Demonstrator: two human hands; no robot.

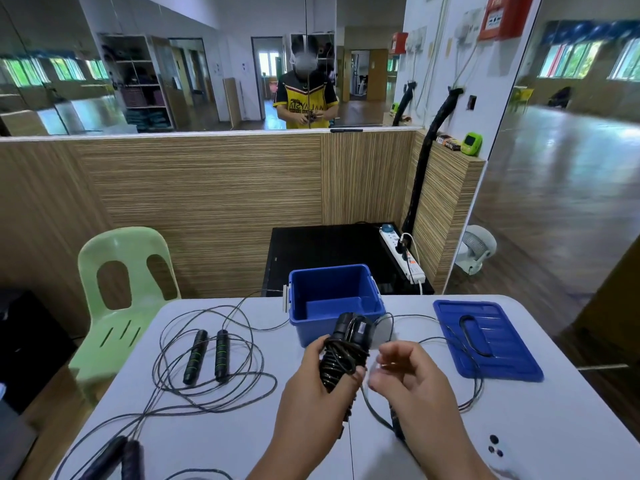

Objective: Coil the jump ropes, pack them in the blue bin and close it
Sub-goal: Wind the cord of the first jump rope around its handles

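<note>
My left hand grips a pair of black jump rope handles with thin cord wound round them, held just in front of the blue bin. The bin stands open with nothing in it. My right hand pinches the loose cord beside the handles; that cord loops away over the blue lid, which lies flat on the table to the right. A second rope with green-striped black handles lies uncoiled at the left. A third pair of dark handles lies at the table's near left edge.
The white table carries everything. A pale green plastic chair stands at its left side. Behind the bin are a black stand with a white power strip and a wood-panelled partition. A small fan sits on the floor at the right.
</note>
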